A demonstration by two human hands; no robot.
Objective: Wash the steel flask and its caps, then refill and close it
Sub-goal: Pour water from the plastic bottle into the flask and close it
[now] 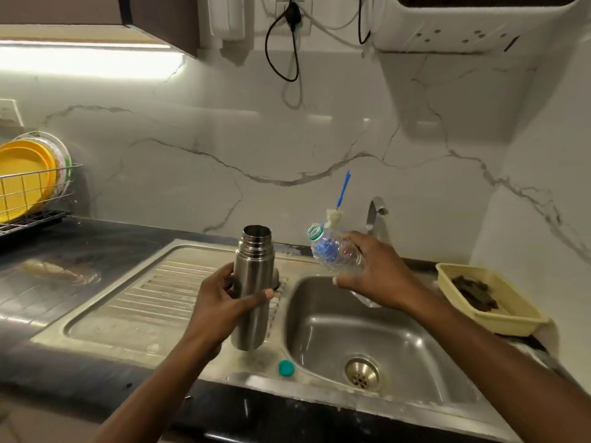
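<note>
Left hand [224,302]: fingers and thumb wrapped round the middle of the steel flask [252,286]. Flask upright, mouth uncapped, held over the inner edge of the drainboard [153,295], just left of the sink [307,321].

Right hand [377,276]: gripping a clear plastic bottle [332,251] by its lower body. Bottle is tilted, with its open neck pointing up and left toward the flask mouth, near it but apart, and hangs over the basin.

Around:
- Small teal cap [285,368] lies on the sink's front rim, below the flask.
- Drain strainer [362,373] sits in the basin floor.
- Tap [374,215] is behind the right hand, partly hidden by it.
- Bottle brush with a blue handle [343,187] stands behind the plastic bottle.
- Pale yellow basket [518,326] to the right of the sink holds dark pieces; cannot tell what they are.
- Wire dish rack [32,199] with yellow plates [22,174] stands far left on the dark tabletop [80,247].
- Black cable [287,43] hangs on the marble wall.
- White appliance [463,24] is mounted top right.

Writing: the bottle's blue label is too blurred to read. Print along the appliance's top edge is cut off and illegible.
</note>
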